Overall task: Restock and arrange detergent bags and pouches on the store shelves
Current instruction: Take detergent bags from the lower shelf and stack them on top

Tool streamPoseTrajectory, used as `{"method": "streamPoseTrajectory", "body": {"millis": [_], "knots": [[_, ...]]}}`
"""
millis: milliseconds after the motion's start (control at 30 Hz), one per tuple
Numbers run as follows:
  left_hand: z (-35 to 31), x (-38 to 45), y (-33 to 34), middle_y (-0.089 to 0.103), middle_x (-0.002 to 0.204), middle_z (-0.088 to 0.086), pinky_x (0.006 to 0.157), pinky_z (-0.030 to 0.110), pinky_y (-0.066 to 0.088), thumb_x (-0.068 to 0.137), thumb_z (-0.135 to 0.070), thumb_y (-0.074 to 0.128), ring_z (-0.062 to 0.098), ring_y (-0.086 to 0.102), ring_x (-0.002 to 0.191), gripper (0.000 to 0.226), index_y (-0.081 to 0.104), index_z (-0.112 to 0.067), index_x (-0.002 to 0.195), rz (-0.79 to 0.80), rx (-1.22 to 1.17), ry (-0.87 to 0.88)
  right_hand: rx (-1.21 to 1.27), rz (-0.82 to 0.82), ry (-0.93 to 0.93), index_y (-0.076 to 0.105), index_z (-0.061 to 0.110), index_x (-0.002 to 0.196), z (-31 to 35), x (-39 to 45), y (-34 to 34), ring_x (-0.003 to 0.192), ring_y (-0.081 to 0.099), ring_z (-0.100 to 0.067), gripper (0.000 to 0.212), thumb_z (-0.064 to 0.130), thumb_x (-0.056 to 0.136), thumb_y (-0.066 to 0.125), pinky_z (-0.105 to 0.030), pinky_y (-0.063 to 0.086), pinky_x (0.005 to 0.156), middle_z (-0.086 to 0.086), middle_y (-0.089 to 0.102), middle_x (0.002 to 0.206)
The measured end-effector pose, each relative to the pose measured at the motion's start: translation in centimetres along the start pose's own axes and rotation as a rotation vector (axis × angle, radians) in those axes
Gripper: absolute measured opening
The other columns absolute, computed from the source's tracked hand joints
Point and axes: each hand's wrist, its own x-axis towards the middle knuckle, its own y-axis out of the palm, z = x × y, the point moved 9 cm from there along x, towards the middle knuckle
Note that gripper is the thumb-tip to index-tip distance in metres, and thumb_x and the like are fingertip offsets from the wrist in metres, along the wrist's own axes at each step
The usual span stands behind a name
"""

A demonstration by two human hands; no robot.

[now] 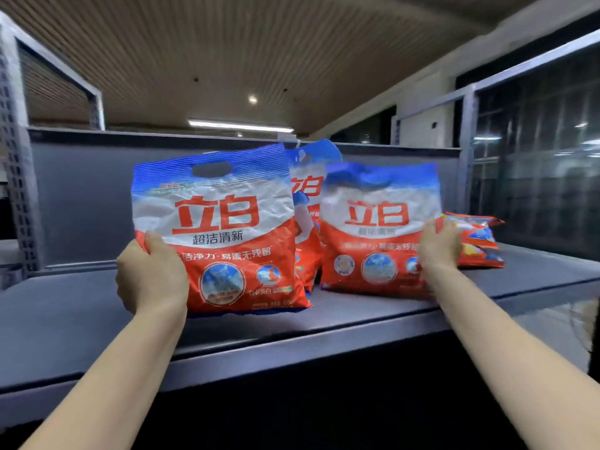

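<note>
Three bags are standing on the shelf (97, 319): left hand (151, 274) is gripping the left bag (217, 228) by its side edge, thumb in front, likely to square it upright. Right hand (438, 245) is curling round the right bag (380, 225) edge, steadying it; the third bag (305, 190) is leaning behind. Room is staying open left of them; pouches (477, 241) are crowding the right, front lip close.

- Your left hand (151, 274) was bare: no glove, no ring, no watch at the wrist.
- Your right hand (438, 243) was bare as well, its outline slightly blurred.
- Both of your forearms showed uncovered all the way to the bottom edge of the view; no sleeve or cuff came into sight.
- No bracelet or band showed on either arm.
</note>
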Motion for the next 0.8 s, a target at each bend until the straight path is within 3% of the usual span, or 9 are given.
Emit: {"method": "streamPoseTrajectory", "body": {"millis": [100, 200, 333, 400, 467, 533, 600, 700, 800], "knots": [[-0.8, -0.5, 1.5, 0.052, 0.073, 0.001, 0.064, 0.034, 0.034, 0.096, -0.033, 0.034, 0.025, 0.048, 0.067, 0.034, 0.054, -0.011, 0.082, -0.048, 0.039, 0.017, -0.278, 0.217, -0.160, 0.046, -0.005, 0.127, -1.4, 0.6, 4.7, 0.122, 0.044, -0.040, 0.049, 0.014, 0.084, 0.062, -0.043, 0.034, 0.101, -0.027, 0.047, 0.131], [-1.6, 0.0, 4.3, 0.063, 0.092, 0.011, 0.071, 0.039, 0.044, 0.094, -0.033, 0.034, 0.034, 0.057, 0.081, 0.033, 0.059, -0.011, 0.089, -0.070, 0.032, -0.006, -0.544, 0.218, -0.341, 0.050, 0.012, 0.131, -2.0, -0.2, 5.1, 0.132, 0.030, -0.035, 0.057, 0.039, 0.083, 0.064, -0.044, 0.026, 0.107, -0.018, 0.032, 0.145], [-4.2, 2.1, 10.3, 0.050, 0.133, 0.018, 0.102, 0.041, 0.038, 0.099, -0.031, 0.031, 0.034, 0.049, 0.120, 0.044, 0.049, -0.002, 0.127, -0.048, -0.052, -0.105, -0.640, 0.503, -0.339, 0.031, 0.028, 0.147, -4.5, -0.3, 5.9, 0.146, 0.009, -0.031, 0.093, 0.079, 0.071, 0.050, -0.043, 0.011, 0.116, -0.011, -0.001, 0.160], [-6.5, 2.9, 13.8, 0.049, 0.135, 0.017, 0.102, 0.040, 0.035, 0.100, -0.029, 0.032, 0.034, 0.047, 0.123, 0.042, 0.046, -0.003, 0.130, -0.048, -0.109, -0.075, -0.644, 0.579, -0.332, 0.023, 0.031, 0.150, -5.0, -0.3, 6.1, 0.147, 0.003, -0.029, 0.102, 0.085, 0.066, 0.047, -0.043, 0.008, 0.118, -0.009, -0.009, 0.160], [-8.3, 2.5, 17.5, 0.039, 0.145, 0.017, 0.105, 0.041, 0.029, 0.097, -0.032, 0.044, 0.034, 0.038, 0.131, 0.053, 0.032, -0.003, 0.140, -0.003, 0.007, 0.032, -0.661, 0.617, -0.320, 0.021, 0.031, 0.150, -5.4, -0.1, 6.4, 0.148, 0.002, -0.028, 0.104, 0.086, 0.066, 0.045, -0.043, 0.007, 0.119, -0.009, -0.011, 0.160], [-8.0, 1.0, 21.8, 0.009, 0.158, 0.016, 0.114, 0.045, 0.014, 0.088, -0.040, 0.059, 0.037, 0.012, 0.143, 0.087, 0.008, -0.005, 0.150, 0.129, 0.271, 0.174, -0.703, 0.634, -0.322, 0.020, 0.033, 0.151, -5.8, -0.1, 6.9, 0.148, 0.001, -0.026, 0.104, 0.088, 0.066, 0.041, -0.043, 0.006, 0.119, -0.010, -0.010, 0.160], [-5.7, -1.5, 27.1, -0.002, 0.159, 0.011, 0.117, 0.049, 0.003, 0.089, -0.053, 0.052, 0.039, -0.003, 0.144, 0.086, 0.006, -0.019, 0.152, 0.404, 0.561, 0.360, -0.728, 0.645, -0.329, 0.019, 0.034, 0.150, -6.0, -0.1, 7.3, 0.148, -0.003, -0.024, 0.104, 0.090, 0.064, 0.038, -0.044, 0.003, 0.118, -0.009, -0.009, 0.160], [-2.8, -3.1, 30.9, 0.030, 0.154, 0.003, 0.117, 0.050, 0.010, 0.095, -0.058, 0.033, 0.033, 0.021, 0.142, 0.055, 0.037, -0.034, 0.143, 0.855, 0.772, 0.467, -0.725, 0.686, -0.324, 0.021, 0.035, 0.149, -6.2, 0.1, 8.0, 0.148, -0.005, -0.022, 0.104, 0.091, 0.062, 0.037, -0.045, 0.001, 0.117, -0.006, -0.004, 0.161], [-3.5, -2.6, 31.1, 0.048, 0.143, 0.000, 0.111, 0.037, 0.032, 0.095, -0.052, 0.041, 0.023, 0.044, 0.130, 0.048, 0.053, -0.026, 0.134, 1.069, 0.825, 0.488, -0.742, 0.744, -0.350, 0.024, 0.037, 0.148, -5.9, 0.5, 8.9, 0.148, 0.002, -0.021, 0.099, 0.089, 0.066, 0.039, -0.046, 0.004, 0.117, -0.003, 0.006, 0.161]]}}
